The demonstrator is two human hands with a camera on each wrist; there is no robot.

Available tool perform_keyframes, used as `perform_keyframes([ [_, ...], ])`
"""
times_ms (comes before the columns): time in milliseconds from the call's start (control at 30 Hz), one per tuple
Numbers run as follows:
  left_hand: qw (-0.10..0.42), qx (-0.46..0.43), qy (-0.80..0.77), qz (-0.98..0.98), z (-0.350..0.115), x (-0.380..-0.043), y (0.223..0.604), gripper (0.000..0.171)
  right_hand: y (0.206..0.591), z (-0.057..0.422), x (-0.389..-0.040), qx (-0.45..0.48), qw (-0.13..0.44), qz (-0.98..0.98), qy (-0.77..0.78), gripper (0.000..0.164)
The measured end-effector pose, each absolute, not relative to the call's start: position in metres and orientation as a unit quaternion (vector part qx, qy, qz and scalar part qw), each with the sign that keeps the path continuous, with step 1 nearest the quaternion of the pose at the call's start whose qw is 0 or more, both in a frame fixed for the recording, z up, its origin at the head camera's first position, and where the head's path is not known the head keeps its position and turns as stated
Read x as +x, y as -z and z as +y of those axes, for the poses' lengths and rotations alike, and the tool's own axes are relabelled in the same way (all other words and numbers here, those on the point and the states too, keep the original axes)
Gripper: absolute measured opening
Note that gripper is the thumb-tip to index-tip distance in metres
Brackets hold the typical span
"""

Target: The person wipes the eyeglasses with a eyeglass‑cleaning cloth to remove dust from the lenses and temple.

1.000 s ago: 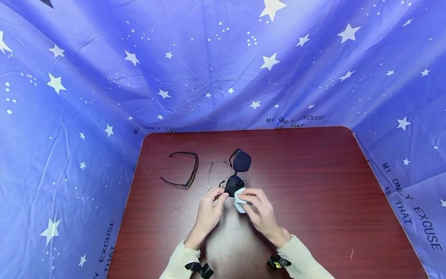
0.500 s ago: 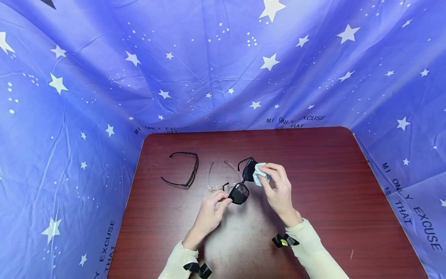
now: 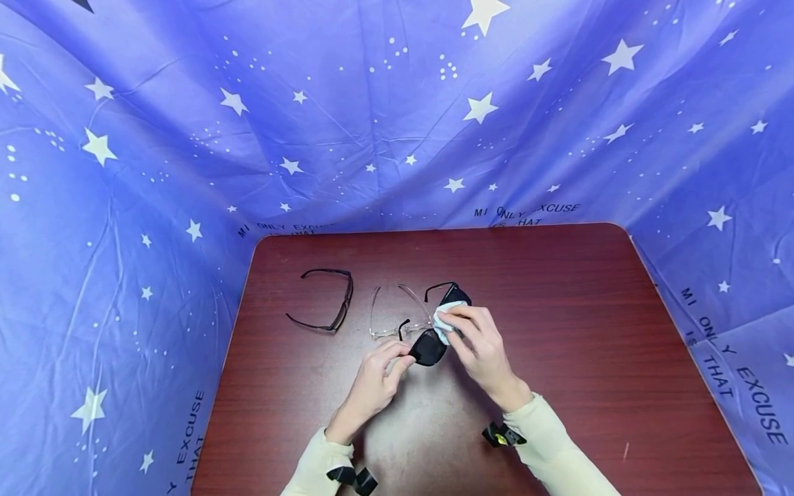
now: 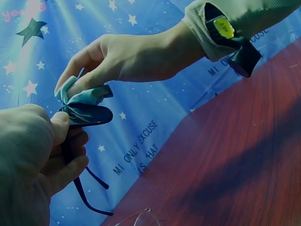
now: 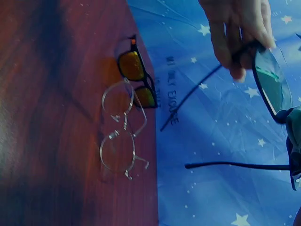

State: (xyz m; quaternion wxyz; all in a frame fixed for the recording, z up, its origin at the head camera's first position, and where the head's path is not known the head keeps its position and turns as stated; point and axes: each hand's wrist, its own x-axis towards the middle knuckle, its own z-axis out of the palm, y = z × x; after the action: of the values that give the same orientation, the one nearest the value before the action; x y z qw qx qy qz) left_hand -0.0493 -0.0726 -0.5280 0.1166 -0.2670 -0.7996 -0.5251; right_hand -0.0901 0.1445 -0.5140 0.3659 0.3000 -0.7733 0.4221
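Note:
Black sunglasses point(image 3: 428, 348) with dark lenses are held up above the table, temples unfolded and pointing away from the person. My left hand point(image 3: 370, 377) pinches them at the hinge corner of the near lens, thumb on the lens side, as the left wrist view shows. A crumpled light-blue cloth point(image 3: 448, 321) is pinched in my right hand point(image 3: 486, 350), pressed against the sunglasses around the bridge and far lens. In the right wrist view the cloth point(image 5: 295, 127) partly covers the far lens, and the left hand point(image 5: 240, 33) grips the other end.
Clear-lens glasses with a thin metal frame point(image 5: 117, 150) lie on the reddish-brown table point(image 3: 558, 310), just beyond the left hand. Dark-framed glasses point(image 3: 344, 304) with yellow-orange lenses lie farther left. A blue star-patterned cloth backdrop point(image 3: 384, 138) surrounds the table's back and sides.
The sunglasses swung so their far end tilts right and lower. My right hand with the cloth moved from the near lens to the far lens, then slightly back left toward the bridge.

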Motion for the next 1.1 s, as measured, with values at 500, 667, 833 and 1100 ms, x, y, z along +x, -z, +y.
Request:
perform_keyframes([
  [500, 0.127, -0.267, 0.545, -0.785, -0.075, -0.048, 0.53, 0.008, 0.508, 0.155, -0.107, 0.237, 0.377, -0.775, -0.449, 0.03],
  [667, 0.126, -0.268, 0.553, -0.779, -0.075, -0.047, 0.527, 0.009, 0.509, 0.145, -0.099, 0.275, 0.382, -0.77, -0.431, 0.02],
  [833, 0.128, -0.262, 0.559, -0.776, -0.073, -0.047, 0.526, 0.01, 0.509, 0.139, -0.09, 0.313, 0.374, -0.768, -0.414, 0.023],
  [1100, 0.12, -0.249, 0.573, -0.771, -0.067, -0.046, 0.527, 0.009, 0.509, 0.154, -0.102, 0.239, 0.382, -0.778, -0.439, 0.026],
])
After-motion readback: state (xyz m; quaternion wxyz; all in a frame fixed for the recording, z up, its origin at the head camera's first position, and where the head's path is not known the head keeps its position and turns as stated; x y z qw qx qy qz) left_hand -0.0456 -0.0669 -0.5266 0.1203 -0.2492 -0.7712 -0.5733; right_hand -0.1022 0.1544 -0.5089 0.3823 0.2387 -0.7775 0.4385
